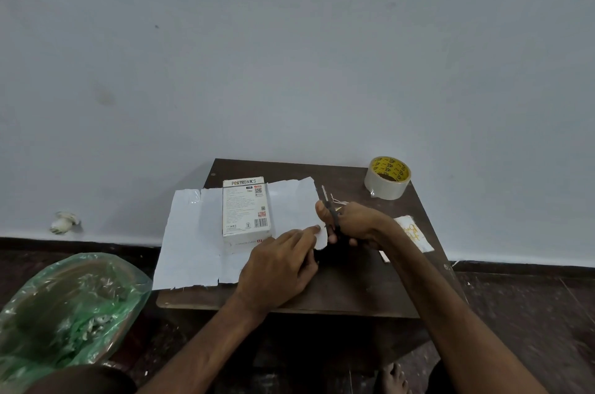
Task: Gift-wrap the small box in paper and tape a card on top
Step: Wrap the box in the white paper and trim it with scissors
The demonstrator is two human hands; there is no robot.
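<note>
1. Box (246,210) lies flat near the middle of a white sheet of paper (193,232) on a small dark table (354,281), probably set there to gauge how much sheet it needs.
2. Right hand (357,223) grips a pair of scissors (328,203), fingers curled round the handles and blades at the paper's right edge, apparently trimming off the excess.
3. Left hand (277,268) rests on the paper just beside the blades, likely steadying it for the cut; I cannot tell whether its fingers press it flat or pinch it.
4. Tape roll (387,177) stands at the far right corner and the card (415,232) lies by the right forearm, both near for later steps.
5. Wrapping itself has not begun.
</note>
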